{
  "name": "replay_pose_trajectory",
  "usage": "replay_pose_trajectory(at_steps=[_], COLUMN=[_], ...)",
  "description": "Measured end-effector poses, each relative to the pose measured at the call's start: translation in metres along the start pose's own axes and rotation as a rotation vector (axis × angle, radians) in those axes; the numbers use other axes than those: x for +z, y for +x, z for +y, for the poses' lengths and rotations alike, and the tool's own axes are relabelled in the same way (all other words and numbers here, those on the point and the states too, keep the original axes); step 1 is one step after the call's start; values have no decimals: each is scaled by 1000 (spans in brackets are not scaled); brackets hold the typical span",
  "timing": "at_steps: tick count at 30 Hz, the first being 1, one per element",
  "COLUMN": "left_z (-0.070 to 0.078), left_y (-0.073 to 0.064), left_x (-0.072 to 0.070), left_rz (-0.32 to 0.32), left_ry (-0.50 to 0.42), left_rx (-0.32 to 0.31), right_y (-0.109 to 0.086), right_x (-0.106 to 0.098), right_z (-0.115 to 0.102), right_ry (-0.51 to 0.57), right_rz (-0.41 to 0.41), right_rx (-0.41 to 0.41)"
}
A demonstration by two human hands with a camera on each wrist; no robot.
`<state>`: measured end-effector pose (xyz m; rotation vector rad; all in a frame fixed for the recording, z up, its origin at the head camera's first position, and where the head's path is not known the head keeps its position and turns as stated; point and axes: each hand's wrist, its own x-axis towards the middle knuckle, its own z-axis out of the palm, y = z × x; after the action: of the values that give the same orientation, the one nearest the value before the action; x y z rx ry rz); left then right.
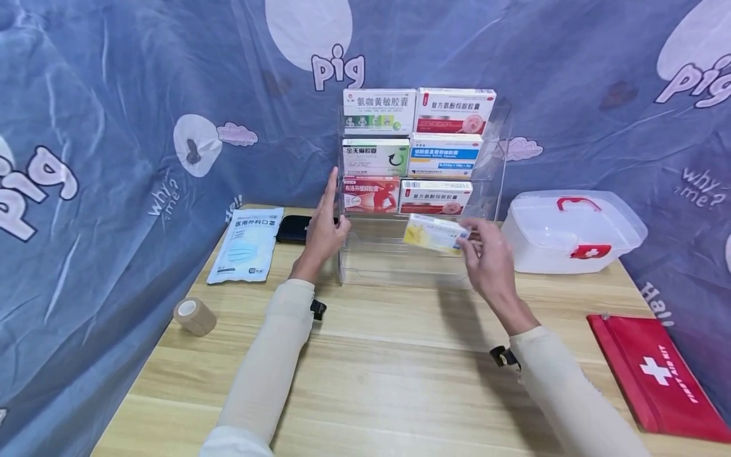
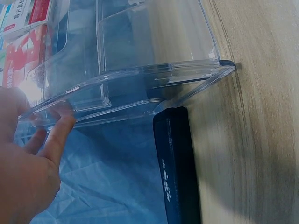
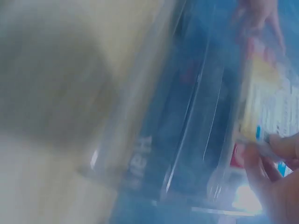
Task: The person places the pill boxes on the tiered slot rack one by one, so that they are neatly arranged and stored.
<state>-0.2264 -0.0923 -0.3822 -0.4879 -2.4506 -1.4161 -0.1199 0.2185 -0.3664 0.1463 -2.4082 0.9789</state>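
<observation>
My right hand [image 1: 492, 263] pinches a yellow-and-white medicine box [image 1: 431, 233] by its right end, in front of the clear acrylic display rack [image 1: 400, 276]. The right wrist view is blurred but shows the box [image 3: 261, 100] between thumb and fingers. With fingers straight, my left hand [image 1: 327, 238] rests against the rack's left side; in the left wrist view a finger touches the clear side panel [image 2: 135, 72]. The rack's upper three rows hold medicine boxes in pairs: a green-and-white box [image 1: 379, 114], a blue-and-white box [image 1: 445, 157] and a red box [image 1: 371, 195] among them.
Left of the rack lie a black case [image 1: 292, 230], a face mask packet [image 1: 245, 246] and a tan bandage roll [image 1: 195, 316]. A white lidded first-aid box [image 1: 548, 238] stands to the right, with a red first-aid pouch [image 1: 657, 374] nearer the front.
</observation>
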Motion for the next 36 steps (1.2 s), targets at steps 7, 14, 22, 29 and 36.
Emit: replay_pose_trajectory(at_steps=[7, 14, 22, 29, 36], left_z=[-3, -3, -4, -4, -2], left_y=[-2, -2, -1, -1, 1], left_x=[0, -1, 0, 1, 1], left_rz=[-7, 0, -3, -5, -3], left_ry=[1, 2, 14, 14, 27], left_rx=[-2, -6, -8, -16, -12], right_y=[11, 12, 13, 6, 5], right_x=[17, 43, 67, 81, 87], right_z=[19, 17, 2, -11, -20], right_ry=[-103, -97, -134, -175, -214], right_rz=[115, 18, -102, -297, -397], right_rx=[-126, -111, -193, -224, -187])
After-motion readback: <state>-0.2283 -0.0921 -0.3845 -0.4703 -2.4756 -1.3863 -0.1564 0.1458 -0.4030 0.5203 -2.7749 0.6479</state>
